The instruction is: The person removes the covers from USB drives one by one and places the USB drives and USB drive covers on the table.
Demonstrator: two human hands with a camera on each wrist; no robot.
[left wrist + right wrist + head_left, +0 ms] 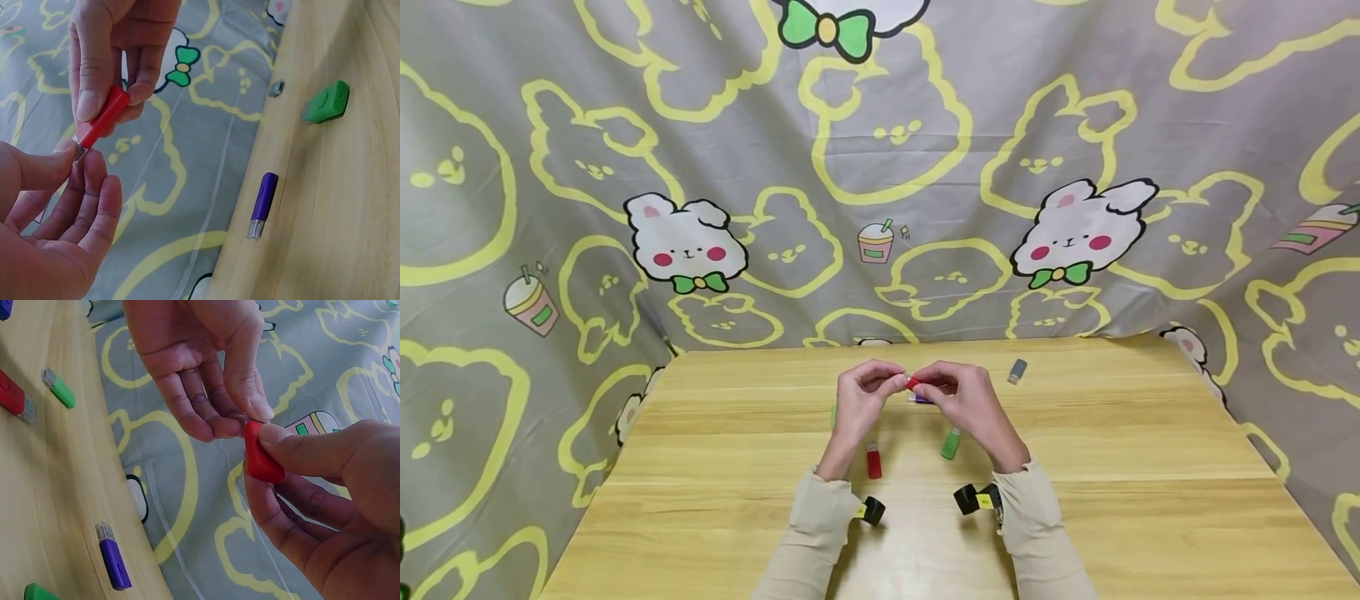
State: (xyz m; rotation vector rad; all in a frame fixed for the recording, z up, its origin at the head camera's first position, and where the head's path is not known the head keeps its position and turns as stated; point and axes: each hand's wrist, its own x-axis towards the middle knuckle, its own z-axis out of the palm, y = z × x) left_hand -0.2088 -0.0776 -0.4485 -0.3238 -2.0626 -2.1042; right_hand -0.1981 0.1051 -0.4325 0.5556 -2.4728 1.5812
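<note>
The red USB stick [105, 115] is held up between both hands, over the far part of the bench [1150, 433] and clear of its surface. The right hand [966, 400] grips the red body between thumb and fingers, probably to steady it. The left hand [863, 400] pinches the stick's clear-looking tip with thumb and forefinger; its other fingers are loosely extended, which seems to keep them out of the way of this small end. Gripping opposite ends likely lets each hand control its own part.

Around it in the head view, a purple stick [264, 197] lies just beside, at about six o'clock, partly hidden by the right hand. A green stick [951, 444] lies at five o'clock, a second red stick [874, 461] at seven, and another green stick [59, 387] at eight, mostly behind the left hand. A grey stick [1017, 371] lies farther off at three. Their spacing presumably makes each easy to pick up singly. At twelve o'clock, a patterned cloth [917, 275] hangs behind the bench.
</note>
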